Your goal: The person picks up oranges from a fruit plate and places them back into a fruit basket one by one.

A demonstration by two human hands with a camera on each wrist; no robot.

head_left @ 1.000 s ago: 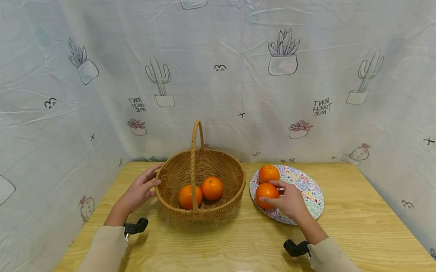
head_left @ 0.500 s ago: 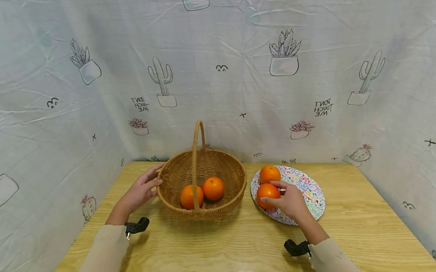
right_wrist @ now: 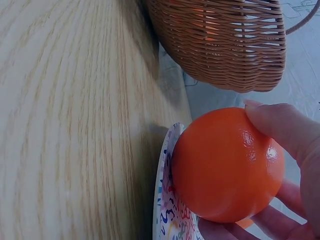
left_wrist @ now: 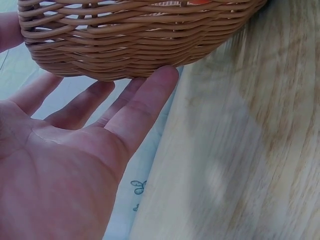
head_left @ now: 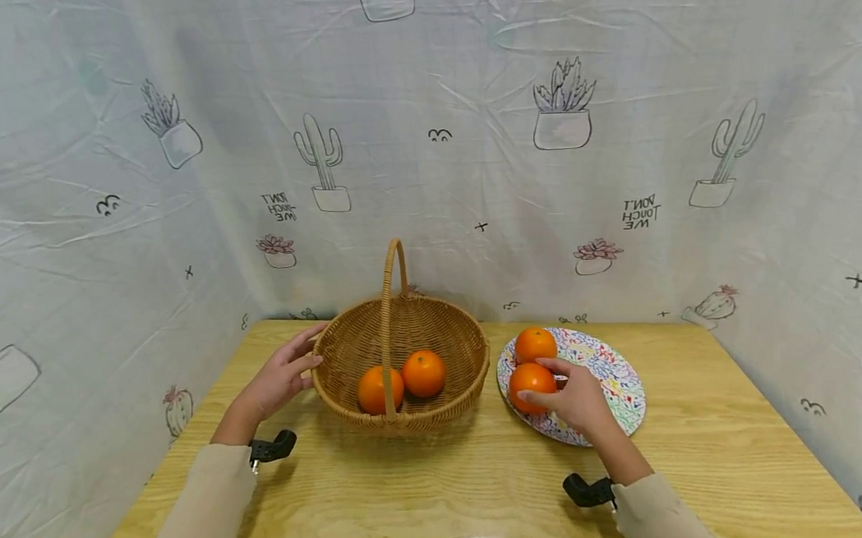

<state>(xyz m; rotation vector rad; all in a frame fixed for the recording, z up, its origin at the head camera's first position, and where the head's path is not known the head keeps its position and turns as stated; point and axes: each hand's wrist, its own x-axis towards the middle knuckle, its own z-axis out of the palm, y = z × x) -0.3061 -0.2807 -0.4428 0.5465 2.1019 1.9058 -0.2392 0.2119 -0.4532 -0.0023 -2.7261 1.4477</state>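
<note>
Right hand (head_left: 575, 396) gripping the plate's nearer orange (head_left: 532, 388)

Your step looks like the grasp: that orange appears seated on the patterned plate (head_left: 616, 381), just in front of 1 more orange (head_left: 535, 344). The next move, I'd judge, calls for a secure pinch and a clean upward lift (mind that neighbour). Your right hand reaches in from the near side, thumb and fingers curled around the fruit. Your left hand (head_left: 282, 377) grasps nothing fully; its spread, fairly straight fingers touch the wicker basket (head_left: 437, 322), where 2 oranges (head_left: 424, 373) lie.
</note>
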